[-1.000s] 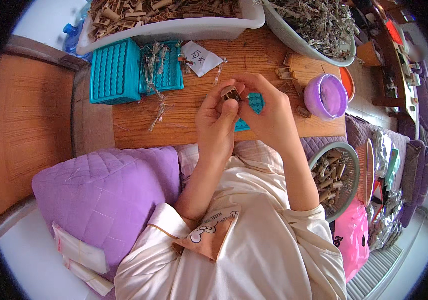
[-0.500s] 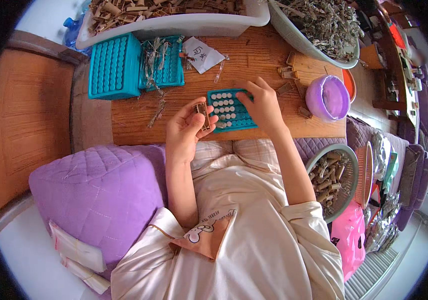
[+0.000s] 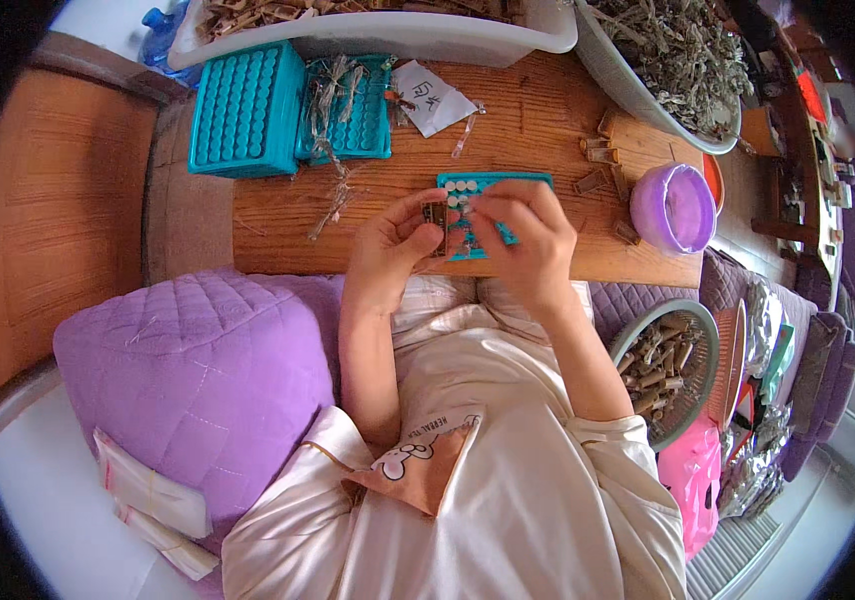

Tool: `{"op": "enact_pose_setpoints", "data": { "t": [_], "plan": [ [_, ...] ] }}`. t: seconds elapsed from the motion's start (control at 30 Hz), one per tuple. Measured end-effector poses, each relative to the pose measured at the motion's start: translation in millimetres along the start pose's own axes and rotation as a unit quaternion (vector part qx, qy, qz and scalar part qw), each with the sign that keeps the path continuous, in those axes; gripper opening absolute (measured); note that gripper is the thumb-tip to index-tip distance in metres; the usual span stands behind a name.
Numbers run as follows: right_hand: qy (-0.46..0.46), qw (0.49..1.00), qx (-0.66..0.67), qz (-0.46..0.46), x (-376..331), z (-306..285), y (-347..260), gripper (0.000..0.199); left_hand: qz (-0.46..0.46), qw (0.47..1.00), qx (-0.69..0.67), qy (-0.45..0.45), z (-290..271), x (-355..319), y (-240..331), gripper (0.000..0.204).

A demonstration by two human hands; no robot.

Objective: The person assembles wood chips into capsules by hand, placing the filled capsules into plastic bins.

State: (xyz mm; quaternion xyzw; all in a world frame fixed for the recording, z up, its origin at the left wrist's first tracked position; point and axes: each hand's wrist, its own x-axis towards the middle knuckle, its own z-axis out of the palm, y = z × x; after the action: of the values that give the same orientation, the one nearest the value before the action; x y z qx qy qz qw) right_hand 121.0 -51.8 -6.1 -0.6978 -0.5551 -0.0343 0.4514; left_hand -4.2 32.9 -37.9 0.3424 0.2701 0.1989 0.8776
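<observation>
My left hand [image 3: 391, 248] pinches a small brown tube-shaped piece [image 3: 437, 213] upright just above the near edge of the wooden table [image 3: 548, 130]. My right hand [image 3: 525, 237] lies close beside it, fingers curled over a small teal tray with round holes [image 3: 493, 184], touching the tray and the brown piece. Whether the right hand grips the tray or only rests on it I cannot tell. Several of the tray's holes look filled with pale round ends.
Two larger teal hole trays [image 3: 248, 110] sit at the table's far left, one strewn with dried stalks [image 3: 333, 95]. A paper slip [image 3: 433, 97], purple cup [image 3: 675, 207], white bin [image 3: 388, 30], bowl of dried herbs [image 3: 668, 60], basket of brown sticks [image 3: 660, 365] and purple cushion [image 3: 198, 380] surround me.
Both hands parted half a second ago, the right reaching to the small teal tray; now they have come together again over it, with the left still holding the brown piece.
</observation>
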Motion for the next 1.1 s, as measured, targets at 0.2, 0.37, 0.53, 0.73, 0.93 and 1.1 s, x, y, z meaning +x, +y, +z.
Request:
{"op": "enact_pose_setpoints", "data": {
  "t": [0.2,0.37,0.53,0.73,0.93,1.1],
  "plan": [
    [-0.082,0.996,0.021,-0.007,-2.2,3.8,-9.3,0.017,0.005,0.999,0.028,0.028,1.0,0.1,-1.3,0.026],
    [-0.047,0.979,0.047,0.195,-8.1,1.4,23.5,0.023,0.018,0.998,0.066,0.015,-0.7,-0.8,0.7,0.026],
    [-0.138,0.972,-0.099,0.164,-17.8,9.2,36.8,0.024,0.009,0.996,0.089,-0.005,-1.6,-0.9,3.3,0.028],
    [-0.06,0.979,0.022,0.192,-9.1,1.3,19.2,0.02,0.023,0.995,0.096,-0.03,-0.3,-1.3,4.4,0.031],
    [-0.02,0.996,0.082,0.025,-6.8,0.8,-12.6,0.019,0.027,0.995,0.062,-0.077,4.1,-6.2,3.5,0.03],
    [-0.119,0.988,0.094,-0.004,-4.4,-4.4,-7.9,0.023,-0.007,0.998,0.067,-0.006,0.8,-4.6,1.7,0.027]
  ]
}}
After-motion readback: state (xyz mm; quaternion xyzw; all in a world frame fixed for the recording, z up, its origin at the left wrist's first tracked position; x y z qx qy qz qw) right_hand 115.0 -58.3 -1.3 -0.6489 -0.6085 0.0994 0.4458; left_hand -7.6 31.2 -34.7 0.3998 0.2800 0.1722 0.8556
